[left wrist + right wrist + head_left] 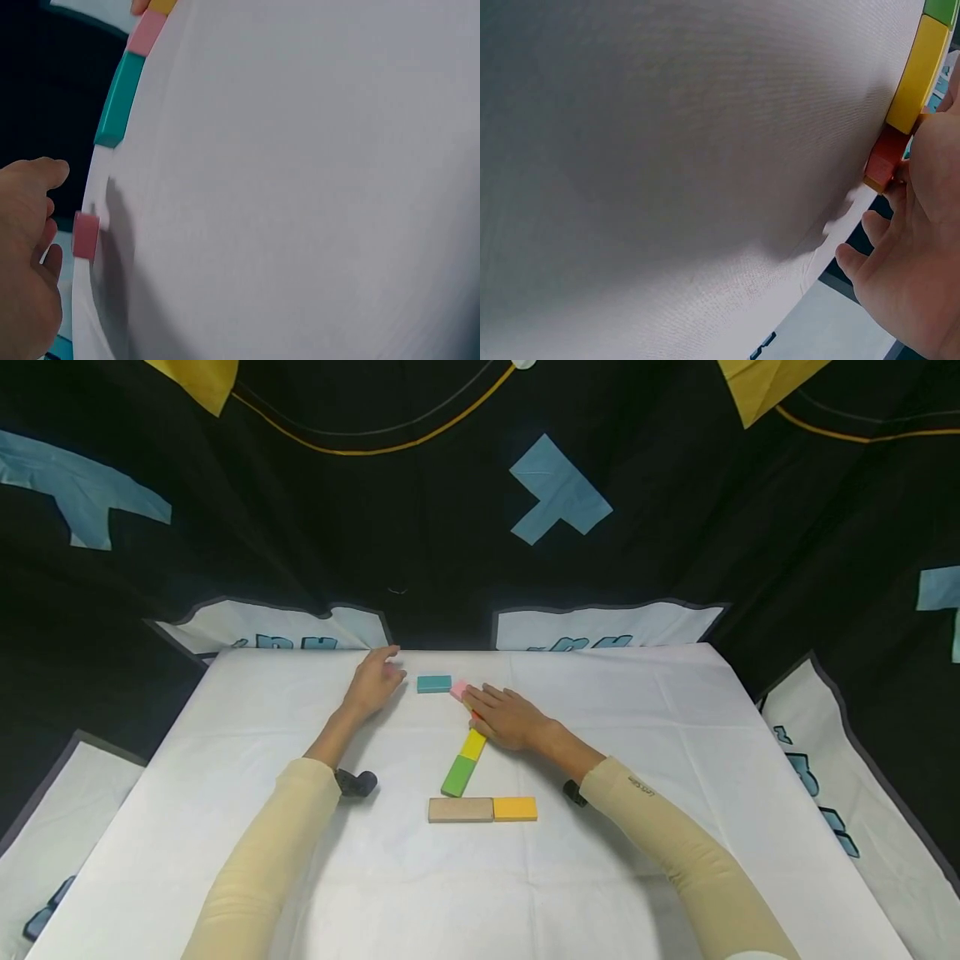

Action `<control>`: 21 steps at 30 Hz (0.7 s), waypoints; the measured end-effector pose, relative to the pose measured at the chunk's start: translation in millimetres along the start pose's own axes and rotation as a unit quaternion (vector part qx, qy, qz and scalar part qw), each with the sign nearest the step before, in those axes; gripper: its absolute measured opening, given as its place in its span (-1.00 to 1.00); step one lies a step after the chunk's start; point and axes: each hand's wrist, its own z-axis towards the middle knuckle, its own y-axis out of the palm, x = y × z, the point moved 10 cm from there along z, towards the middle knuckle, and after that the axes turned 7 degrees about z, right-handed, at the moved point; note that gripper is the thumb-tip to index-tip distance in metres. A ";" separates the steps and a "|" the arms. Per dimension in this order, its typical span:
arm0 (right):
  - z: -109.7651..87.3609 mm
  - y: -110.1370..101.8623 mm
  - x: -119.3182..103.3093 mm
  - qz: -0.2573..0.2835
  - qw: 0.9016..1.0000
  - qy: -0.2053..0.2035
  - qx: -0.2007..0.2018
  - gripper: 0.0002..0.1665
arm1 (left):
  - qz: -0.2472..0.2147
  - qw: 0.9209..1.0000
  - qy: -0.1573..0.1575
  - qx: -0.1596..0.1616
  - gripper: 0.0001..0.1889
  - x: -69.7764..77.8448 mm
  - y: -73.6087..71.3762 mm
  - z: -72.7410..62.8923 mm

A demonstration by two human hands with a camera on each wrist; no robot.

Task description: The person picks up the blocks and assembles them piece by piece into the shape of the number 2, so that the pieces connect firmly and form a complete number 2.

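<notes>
A teal block (434, 684), a pink block (457, 691), an orange block, a red block (886, 155), a yellow block (473, 745) and a green block (457, 776) form a bent chain on the white table. My right hand (513, 718) lies over its bend, thumb and index finger around the red block, other fingers extended. It partly covers the orange and red blocks in the head view. My left hand (377, 681) hovers left of the teal block, fingers loosely bent and holding nothing. Beside it, a second pink block (85, 235) shows in the left wrist view.
Below the chain, a tan wooden block (461, 810) and an orange-yellow block (515, 809) lie end to end, close to the green block's lower end. The white-covered table (615, 877) ends at a dark curtain (442, 543) behind.
</notes>
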 end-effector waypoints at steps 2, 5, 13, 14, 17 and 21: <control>0.2 0.4 0.3 0.002 1.000 0.000 0.000 -0.23 | 0.002 1.000 -0.011 0.000 -0.43 -7.2 -0.5 0.5; 0.3 1.1 0.6 0.002 1.000 0.001 -0.001 -0.23 | 0.004 1.000 -0.028 -0.006 -0.42 -16.1 0.9 1.1; 1.1 1.7 0.3 0.000 1.000 -0.004 0.006 -0.24 | 0.004 0.998 -0.043 -0.042 -0.37 -29.4 7.1 3.1; 1.1 1.6 0.2 0.001 1.000 -0.005 0.008 -0.24 | 0.006 0.998 -0.043 -0.045 -0.37 -30.2 7.5 3.2; 1.1 1.1 0.1 0.001 1.000 -0.006 0.011 -0.24 | 0.011 0.997 -0.045 -0.054 -0.39 -31.8 7.9 3.2; 0.9 0.4 0.5 -0.001 1.000 -0.003 0.013 -0.24 | 0.013 0.997 -0.047 -0.059 -0.42 -33.0 8.2 3.7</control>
